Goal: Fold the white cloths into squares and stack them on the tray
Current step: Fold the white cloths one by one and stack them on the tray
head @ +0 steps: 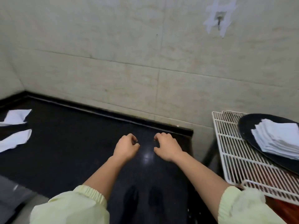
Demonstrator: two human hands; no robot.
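Head view: left hand (126, 147), right hand (168, 148) over black countertop (72, 143), fingers curled, empty. Folded cloth stack (278, 139) on black tray (247, 125), 3 o'clock. Two loose white cloths (14, 141) at 9 o'clock, apparently unfolded; task likely mostly done.

Both arms extend forward, forearms bare and roughly parallel. Left hand (127, 147) and right hand (167, 148) sit side by side, palms down, close together but not touching. Fingers (134, 137) of each hand are curled inward towards the thumb. Neither hand holds anything.
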